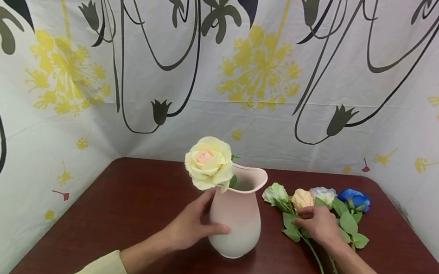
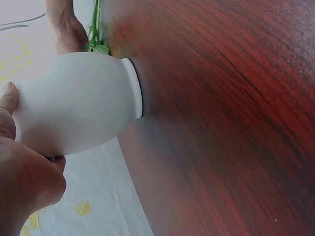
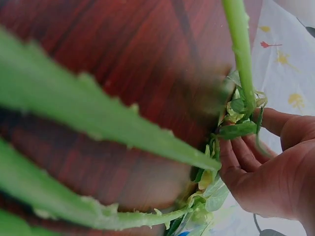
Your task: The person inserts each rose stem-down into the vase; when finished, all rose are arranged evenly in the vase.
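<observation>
My left hand (image 1: 190,226) grips a pale pink-and-white vase (image 1: 236,223), its thumb across the front of the body. In the left wrist view, the fingers (image 2: 8,101) reach around the vase (image 2: 83,101), whose foot is down on the table. A large cream rose (image 1: 208,162) with a pink centre leans out over the rim's left side. To the right, my right hand (image 1: 318,223) is at the top of the stems, just below a peach rose (image 1: 302,199). Thumb and fingers close around a green stem (image 3: 241,54) among leaves; the exact contact is partly hidden.
Beside the peach rose lie a greenish-white rose (image 1: 276,194), a white rose (image 1: 323,194) and a blue rose (image 1: 355,199), stems toward the front. The dark red wooden table (image 1: 143,201) meets a flower-printed cloth backdrop (image 1: 205,121) at the back and sides.
</observation>
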Tool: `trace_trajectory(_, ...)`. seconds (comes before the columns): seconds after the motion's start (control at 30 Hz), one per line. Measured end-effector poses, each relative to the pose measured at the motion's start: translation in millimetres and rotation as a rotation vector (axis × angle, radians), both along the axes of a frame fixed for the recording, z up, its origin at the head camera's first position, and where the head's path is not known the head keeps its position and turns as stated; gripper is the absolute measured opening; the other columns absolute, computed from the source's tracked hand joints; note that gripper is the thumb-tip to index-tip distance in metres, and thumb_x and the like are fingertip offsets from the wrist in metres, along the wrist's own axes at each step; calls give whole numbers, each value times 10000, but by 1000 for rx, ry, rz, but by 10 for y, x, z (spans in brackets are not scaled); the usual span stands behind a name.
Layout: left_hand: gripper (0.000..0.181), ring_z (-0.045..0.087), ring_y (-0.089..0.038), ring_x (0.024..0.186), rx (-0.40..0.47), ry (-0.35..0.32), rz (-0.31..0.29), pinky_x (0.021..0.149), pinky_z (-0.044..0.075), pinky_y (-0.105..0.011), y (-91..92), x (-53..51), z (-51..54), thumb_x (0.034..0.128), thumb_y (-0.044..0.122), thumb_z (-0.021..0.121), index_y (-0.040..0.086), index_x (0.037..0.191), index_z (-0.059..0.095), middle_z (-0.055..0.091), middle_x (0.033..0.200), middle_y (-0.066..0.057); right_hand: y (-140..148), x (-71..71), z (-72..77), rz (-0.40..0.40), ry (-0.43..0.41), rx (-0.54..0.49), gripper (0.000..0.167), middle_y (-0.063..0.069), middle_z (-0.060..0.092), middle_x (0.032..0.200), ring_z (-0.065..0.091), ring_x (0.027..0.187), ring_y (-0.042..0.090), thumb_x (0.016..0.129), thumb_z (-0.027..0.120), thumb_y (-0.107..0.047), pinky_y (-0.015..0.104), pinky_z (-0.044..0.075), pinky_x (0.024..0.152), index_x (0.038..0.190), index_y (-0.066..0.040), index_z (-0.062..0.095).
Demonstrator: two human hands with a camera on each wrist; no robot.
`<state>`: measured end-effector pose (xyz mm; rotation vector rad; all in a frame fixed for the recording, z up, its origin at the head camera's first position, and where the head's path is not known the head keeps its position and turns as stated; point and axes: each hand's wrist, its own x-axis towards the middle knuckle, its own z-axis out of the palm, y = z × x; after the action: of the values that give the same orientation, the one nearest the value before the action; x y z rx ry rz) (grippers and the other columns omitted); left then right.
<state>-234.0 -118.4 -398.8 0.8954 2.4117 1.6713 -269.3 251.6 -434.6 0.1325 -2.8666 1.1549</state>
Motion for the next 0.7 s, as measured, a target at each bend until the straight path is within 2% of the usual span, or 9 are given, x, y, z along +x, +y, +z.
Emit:
trace_trajectory(0.1, 880, 555, -153, 1332, 4, 0, -3, 1139, 440, -414, 1, 2, 1, 915, 224, 878, 294, 1622, 359, 524, 1514, 62, -21, -6, -6, 8, 15, 37, 428, 241, 768, 1081, 730, 1008, 411, 935, 825, -168, 439, 597, 722, 1250, 102, 719)
trace_trajectory(0.33, 875, 552, -150, 1337, 5, -8, -3, 1143, 437, -417, 1, 3, -5, 918, 235, 875, 306, 1620, 358, 523, 1516, 67, -75, -27, -23, 11, 43, 80, 353, 227, 772, 1063, 728, 991, 406, 930, 814, -160, 474, 594, 742, 1190, 73, 760)
trace_trajectory(0.53, 874, 546, -158, 1348, 7, -10, -8, 1147, 435, -420, 2, -8, -15, 921, 242, 872, 298, 1624, 355, 516, 1525, 65, -94, -40, 12, -8, 29, 64, 365, 269, 743, 1145, 711, 1024, 426, 954, 772, -168, 510, 592, 789, 1206, 94, 742)
trace_trajectory(0.7, 871, 542, -163, 1356, 6, -5, -8, 1148, 434, -420, -3, -15, -23, 922, 246, 871, 287, 1625, 358, 515, 1528, 60, -92, -38, 90, -23, -21, 34, 425, 325, 680, 1263, 676, 1094, 470, 1001, 727, -218, 528, 587, 830, 1260, 118, 702)
